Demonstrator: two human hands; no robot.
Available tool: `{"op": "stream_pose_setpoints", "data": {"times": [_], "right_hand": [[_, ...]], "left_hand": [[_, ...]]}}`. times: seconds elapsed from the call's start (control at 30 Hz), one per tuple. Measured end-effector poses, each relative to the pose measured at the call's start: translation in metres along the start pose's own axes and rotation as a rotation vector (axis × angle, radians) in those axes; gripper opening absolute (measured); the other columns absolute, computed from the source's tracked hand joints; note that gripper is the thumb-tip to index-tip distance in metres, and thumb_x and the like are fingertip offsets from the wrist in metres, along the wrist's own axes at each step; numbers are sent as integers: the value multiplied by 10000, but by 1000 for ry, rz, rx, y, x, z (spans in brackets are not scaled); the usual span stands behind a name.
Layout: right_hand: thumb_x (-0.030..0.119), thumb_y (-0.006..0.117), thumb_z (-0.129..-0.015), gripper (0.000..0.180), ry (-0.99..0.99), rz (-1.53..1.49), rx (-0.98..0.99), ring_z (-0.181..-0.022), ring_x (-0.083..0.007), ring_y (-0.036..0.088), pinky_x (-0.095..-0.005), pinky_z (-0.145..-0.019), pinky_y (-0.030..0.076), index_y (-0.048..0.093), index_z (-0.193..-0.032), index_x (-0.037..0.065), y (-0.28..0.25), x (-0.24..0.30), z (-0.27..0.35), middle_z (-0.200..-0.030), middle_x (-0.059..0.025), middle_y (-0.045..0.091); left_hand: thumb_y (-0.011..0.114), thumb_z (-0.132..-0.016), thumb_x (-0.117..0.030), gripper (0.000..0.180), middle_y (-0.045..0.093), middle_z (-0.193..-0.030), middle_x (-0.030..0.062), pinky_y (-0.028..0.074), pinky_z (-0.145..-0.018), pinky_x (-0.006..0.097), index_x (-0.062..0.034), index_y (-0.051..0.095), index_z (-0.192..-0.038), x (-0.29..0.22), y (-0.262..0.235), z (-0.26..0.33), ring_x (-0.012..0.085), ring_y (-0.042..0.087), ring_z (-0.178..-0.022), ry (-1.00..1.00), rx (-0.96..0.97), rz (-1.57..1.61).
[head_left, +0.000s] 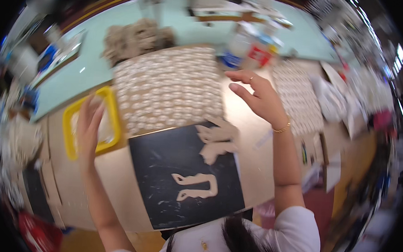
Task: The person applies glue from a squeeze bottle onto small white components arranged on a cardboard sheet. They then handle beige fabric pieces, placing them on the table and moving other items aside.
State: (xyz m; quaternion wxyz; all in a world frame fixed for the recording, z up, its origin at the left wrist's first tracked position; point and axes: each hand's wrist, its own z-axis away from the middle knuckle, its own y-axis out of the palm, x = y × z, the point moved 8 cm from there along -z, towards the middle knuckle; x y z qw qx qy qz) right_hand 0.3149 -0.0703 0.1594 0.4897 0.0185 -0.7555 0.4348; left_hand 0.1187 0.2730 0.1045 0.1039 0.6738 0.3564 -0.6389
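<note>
My left hand [90, 126] is over a yellow tray [68, 122] holding something pale; its fingers are stretched out, a little blurred, and nothing shows in them. My right hand [261, 99] hangs above the table beside a board of small pale pieces [171, 85], thumb and forefinger apart, holding nothing. In front of me lies a black mat [156, 188]. One beige U-shaped cutout [212, 184] rests flat on it, its open end to the left. Several similar beige cutouts [216, 141] lie heaped over the mat's far right corner.
Behind the board sits a heap of brownish pieces [137, 36]. Bottles [238, 45] stand just beyond my right hand. At the right lie a second patterned board [298, 95] and white plastic bags [327, 99]. A pale green tabletop [92, 57] stretches across the back.
</note>
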Motion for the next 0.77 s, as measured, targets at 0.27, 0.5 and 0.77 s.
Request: {"op": "stream_pose_setpoints", "data": {"times": [0.27,0.5,0.77], "right_hand": [[195,617,-851,245,346,615,-602,-850,-204,622,-313,-730,490,637,-1029,27,-89,-145,205,-956,-102,643],[66,572,-804,265,507,174,-530,-958,-288,578,-381,-854,454,611,-1066,48,-98,-196,226,-1105,-113,598],[118,516,-809,294,-73,892,135,-1096,-238,531,-401,-951,400,628,-1078,155,-7,-142,179,-1155,-87,590]], "left_hand": [[492,-944,-153,229,638,-953,92,445,-722,231,10,588,-1073,39,11,170,125,599,-814,-301,-47,10],[564,-910,-123,206,622,-928,71,453,-733,231,5,591,-1068,-27,83,191,124,579,-792,-270,59,97],[604,-844,-53,189,635,-962,101,458,-768,267,-16,630,-1027,-108,180,198,168,587,-843,175,365,-178]]}}
